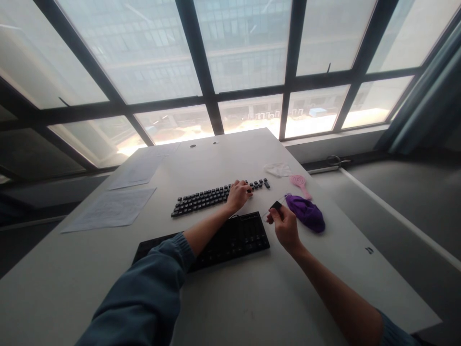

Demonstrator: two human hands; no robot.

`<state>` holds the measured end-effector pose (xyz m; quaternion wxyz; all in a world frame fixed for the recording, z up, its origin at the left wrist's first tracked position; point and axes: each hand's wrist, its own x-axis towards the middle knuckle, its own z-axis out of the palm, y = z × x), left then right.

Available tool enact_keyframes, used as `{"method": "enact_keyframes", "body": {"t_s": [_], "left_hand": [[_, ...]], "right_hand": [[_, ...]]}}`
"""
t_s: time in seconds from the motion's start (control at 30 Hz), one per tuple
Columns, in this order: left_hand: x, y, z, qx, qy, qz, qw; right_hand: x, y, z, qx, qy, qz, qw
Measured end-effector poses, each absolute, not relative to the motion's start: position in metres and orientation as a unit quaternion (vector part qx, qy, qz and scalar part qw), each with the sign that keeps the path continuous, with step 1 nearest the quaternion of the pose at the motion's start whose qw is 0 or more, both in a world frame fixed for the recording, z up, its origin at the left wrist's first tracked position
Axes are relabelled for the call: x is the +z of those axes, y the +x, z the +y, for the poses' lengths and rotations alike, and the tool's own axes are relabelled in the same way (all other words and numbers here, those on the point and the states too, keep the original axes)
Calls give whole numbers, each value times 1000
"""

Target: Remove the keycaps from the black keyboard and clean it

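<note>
Loose black keycaps [203, 199] stand in rows on the white table, laid out like a keyboard. My left hand [239, 194] reaches over their right part, its fingers curled down in a pinch on a dark keycap, partly hidden by the fingers. Below my left forearm lies a black keyboard [234, 240], which the sleeve and arm partly cover. To the right of its upper corner, my right hand [285, 225] is raised and closed around a small black piece [276, 205]. Thin wire shows on both sides of that piece; its exact kind is unclear.
A purple cloth pouch [306, 214] lies right of my right hand, below a pink hairbrush [298, 181] and a crumpled clear plastic bag [278, 169]. Printed paper sheets [111, 209] lie at the left. The table's [399, 293] right edge runs beyond the pouch; windows stand behind.
</note>
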<state>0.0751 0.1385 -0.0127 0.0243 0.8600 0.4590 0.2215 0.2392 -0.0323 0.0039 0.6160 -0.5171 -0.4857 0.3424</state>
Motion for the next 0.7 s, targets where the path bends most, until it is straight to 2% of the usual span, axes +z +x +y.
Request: {"method": "enact_keyframes", "body": {"t_s": [0.3, 0.47, 0.7], "left_hand": [[-12, 71, 137, 240, 847, 474, 37], [6, 62, 134, 268, 835, 478, 39], [40, -22, 97, 309, 819, 484, 19]], "right_hand": [[3, 239, -32, 344, -505, -497, 616], [0, 241, -30, 344, -499, -500, 618], [-2, 241, -31, 332, -499, -512, 615]]}}
